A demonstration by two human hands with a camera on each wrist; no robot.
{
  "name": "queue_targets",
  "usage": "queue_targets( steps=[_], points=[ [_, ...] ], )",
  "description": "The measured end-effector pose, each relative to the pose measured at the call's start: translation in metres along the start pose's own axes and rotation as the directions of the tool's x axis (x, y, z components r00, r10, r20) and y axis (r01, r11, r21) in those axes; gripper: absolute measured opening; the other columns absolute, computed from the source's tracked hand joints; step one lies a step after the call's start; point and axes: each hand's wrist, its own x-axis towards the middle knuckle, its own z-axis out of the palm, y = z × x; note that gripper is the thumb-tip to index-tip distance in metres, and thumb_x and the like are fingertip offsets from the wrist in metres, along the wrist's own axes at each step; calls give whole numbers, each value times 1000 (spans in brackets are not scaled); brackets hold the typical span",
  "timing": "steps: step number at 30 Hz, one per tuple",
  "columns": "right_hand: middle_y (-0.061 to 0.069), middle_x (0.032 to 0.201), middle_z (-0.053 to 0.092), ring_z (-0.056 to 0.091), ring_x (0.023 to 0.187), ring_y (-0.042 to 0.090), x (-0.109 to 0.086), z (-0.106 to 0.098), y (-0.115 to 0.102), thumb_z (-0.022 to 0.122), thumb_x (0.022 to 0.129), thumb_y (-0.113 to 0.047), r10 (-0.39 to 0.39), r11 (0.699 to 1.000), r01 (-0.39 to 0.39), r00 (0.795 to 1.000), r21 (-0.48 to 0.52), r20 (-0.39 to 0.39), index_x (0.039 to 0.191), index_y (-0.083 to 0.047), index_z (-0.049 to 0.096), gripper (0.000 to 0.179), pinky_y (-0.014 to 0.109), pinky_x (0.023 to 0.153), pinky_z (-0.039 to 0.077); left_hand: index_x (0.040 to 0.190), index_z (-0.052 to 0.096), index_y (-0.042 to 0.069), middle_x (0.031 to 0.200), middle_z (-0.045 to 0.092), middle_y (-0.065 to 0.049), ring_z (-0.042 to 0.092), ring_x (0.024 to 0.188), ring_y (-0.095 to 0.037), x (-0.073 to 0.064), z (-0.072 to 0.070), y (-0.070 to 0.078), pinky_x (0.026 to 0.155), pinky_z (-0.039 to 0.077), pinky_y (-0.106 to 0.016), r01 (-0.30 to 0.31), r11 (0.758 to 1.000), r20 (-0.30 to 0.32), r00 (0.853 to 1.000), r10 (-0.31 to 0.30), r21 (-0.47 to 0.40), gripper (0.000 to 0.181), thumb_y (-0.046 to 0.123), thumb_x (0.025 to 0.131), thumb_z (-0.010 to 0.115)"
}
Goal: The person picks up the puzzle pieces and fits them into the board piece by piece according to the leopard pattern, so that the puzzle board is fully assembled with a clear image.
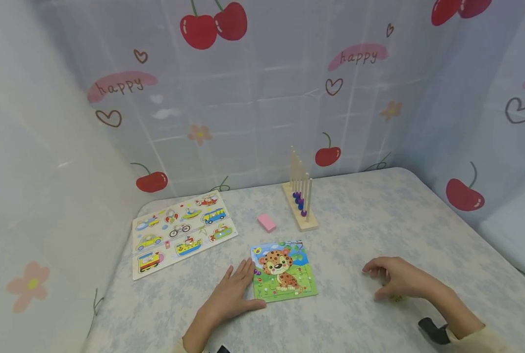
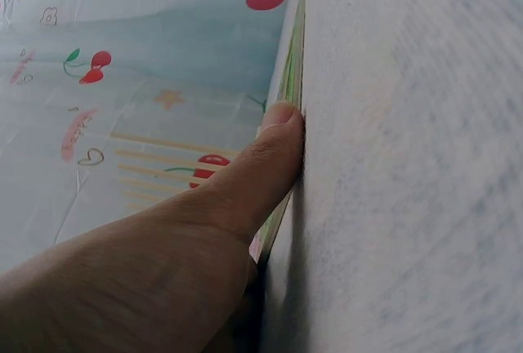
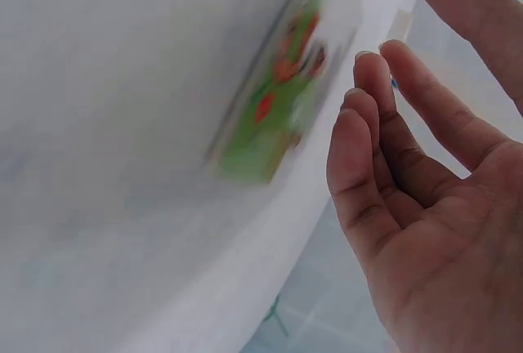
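Note:
My left hand (image 1: pixel 230 296) lies flat on the cloth, its fingers along the left edge of a leopard picture puzzle (image 1: pixel 280 269) and its thumb at the lower left corner. In the left wrist view the thumb (image 2: pixel 249 165) rests against the puzzle's thin edge (image 2: pixel 290 67). My right hand (image 1: pixel 401 277) is held over the table to the right of the puzzle, fingers bent loosely, nothing between them. Below it, in the right wrist view, lies a blurred flat green piece (image 3: pixel 257 116) with orange-red marks; in the head view the hand mostly hides it.
Back left lies a white vehicle peg puzzle board (image 1: pixel 180 235). Behind the leopard puzzle are a pink block (image 1: pixel 267 222) and a wooden bead stand (image 1: pixel 307 224) with upright rods and several purple-blue beads. A cherry-print curtain (image 1: pixel 253 113) surrounds the table (image 1: pixel 351 211).

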Motion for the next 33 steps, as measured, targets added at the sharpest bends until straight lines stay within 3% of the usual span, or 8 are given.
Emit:
queue_targets(
  steps=[10,19,27,33],
  points=[
    [3,103,59,51,84,1,-20,-9,29,87,69,-26,4,998,-6,999,58,33,118,-2,62,60,24,64,48,155,24,7,163,18,-10,17,152,-28,-2,0,2,123,13,-53,6,1000,5,1000,-6,-18,107,75,79,56],
    [4,108,58,50,88,-2,-27,-12,41,88,66,-29,14,999,-15,999,32,30,119,-4,60,65,23,69,49,155,24,7,163,18,-10,17,152,-27,-1,0,3,123,13,-52,-1,1000,-8,1000,1,6,107,76,79,55],
    [4,91,51,42,76,2,-27,-11,42,88,67,-23,18,997,-20,999,72,26,113,-4,60,57,23,59,41,154,25,7,163,19,-10,17,152,-27,-2,-2,3,123,14,-53,0,1000,-19,1000,0,0,106,74,80,57],
    [5,90,51,42,75,1,-31,-11,42,88,67,-23,28,995,-30,999,99,19,111,-3,61,55,23,58,41,154,24,7,163,19,-10,17,152,-27,-3,-2,4,123,14,-53,-4,1000,-16,1000,4,-7,106,74,80,56]
  ],
)
